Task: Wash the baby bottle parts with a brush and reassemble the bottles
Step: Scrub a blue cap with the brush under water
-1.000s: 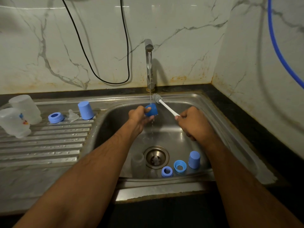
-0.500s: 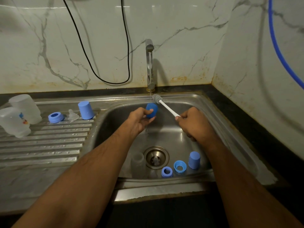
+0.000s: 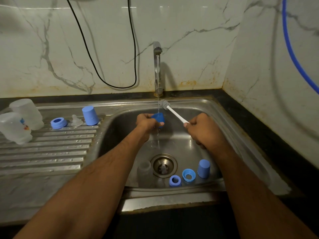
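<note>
Two hands: left hand [image 3: 146, 122] fingers grip blue cap [image 3: 158, 117]; right hand [image 3: 203, 130] holds brush [image 3: 173, 112].

Blue cap [image 3: 158, 117] under the water stream at the basin's 12 o'clock; white-handled brush [image 3: 174, 112] tilted, grey head just beside it. Blue cap [image 3: 203, 168], two rings [image 3: 188, 175] [image 3: 175, 181] at 5 o'clock, clear bottle [image 3: 144, 171] at 6

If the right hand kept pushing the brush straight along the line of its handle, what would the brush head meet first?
The right hand grips the brush, which points up and left, away from the person. Its head sits beside the water stream, so it would likely meet that first, then the tap. Depth is uncertain; it may pass in front.
</note>
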`<state>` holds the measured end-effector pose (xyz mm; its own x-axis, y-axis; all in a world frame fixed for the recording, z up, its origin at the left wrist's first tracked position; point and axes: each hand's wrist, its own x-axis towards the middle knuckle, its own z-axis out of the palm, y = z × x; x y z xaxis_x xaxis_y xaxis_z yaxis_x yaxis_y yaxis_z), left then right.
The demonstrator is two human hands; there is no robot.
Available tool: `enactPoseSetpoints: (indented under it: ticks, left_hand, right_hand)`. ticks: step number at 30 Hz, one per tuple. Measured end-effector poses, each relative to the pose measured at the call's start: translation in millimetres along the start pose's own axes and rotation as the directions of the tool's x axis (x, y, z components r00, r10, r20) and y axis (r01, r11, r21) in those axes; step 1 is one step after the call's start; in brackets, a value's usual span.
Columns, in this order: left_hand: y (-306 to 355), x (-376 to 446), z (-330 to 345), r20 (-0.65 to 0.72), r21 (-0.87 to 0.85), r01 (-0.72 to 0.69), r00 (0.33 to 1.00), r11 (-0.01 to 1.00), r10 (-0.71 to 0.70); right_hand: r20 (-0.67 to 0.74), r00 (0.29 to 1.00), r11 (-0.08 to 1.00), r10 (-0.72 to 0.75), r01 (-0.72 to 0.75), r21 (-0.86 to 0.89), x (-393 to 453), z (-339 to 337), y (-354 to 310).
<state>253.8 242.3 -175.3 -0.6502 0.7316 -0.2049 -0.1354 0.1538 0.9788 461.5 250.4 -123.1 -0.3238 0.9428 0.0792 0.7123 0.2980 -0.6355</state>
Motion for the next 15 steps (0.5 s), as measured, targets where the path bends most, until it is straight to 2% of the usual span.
enactPoseSetpoints:
  ticks: [2,4,6,8,11,15]
  left_hand:
    - [3.5,1.1,-1.0,-0.101,0.067,-0.168,0.980,0.984,0.174]
    - [4.8,-0.5,-1.1,-0.094,0.180,-0.284,0.948,0.942,0.304]
    - [0.6,-2.8,-0.4,-0.015,0.308,-0.274,0.956,0.911,0.292]
    - [-3.1,-2.3,0.1,0.007,0.383,-0.259,0.961,0.887,0.278]
    - [-1.2,-3.1,2.4,-0.031,0.358,-0.342,0.925,0.869,0.378]
    - [0.9,-8.2,4.1,-0.061,0.368,-0.296,0.938,0.881,0.341]
  right_hand:
    - [-0.005,1.000,1.000,-0.002,0.002,0.003,0.4,0.4,0.6]
    - [-0.006,1.000,1.000,-0.004,0.004,0.003,-0.2,0.4,0.3]
    - [-0.010,1.000,1.000,-0.006,0.006,-0.005,-1.3,0.8,0.1]
    - [-0.020,1.000,1.000,-0.007,0.007,-0.007,-1.7,1.2,0.6]
    - [-0.013,1.000,1.000,-0.006,0.006,-0.004,-1.8,0.0,1.6]
    - [-0.017,1.000,1.000,-0.012,0.013,0.008,-2.4,0.8,1.0]
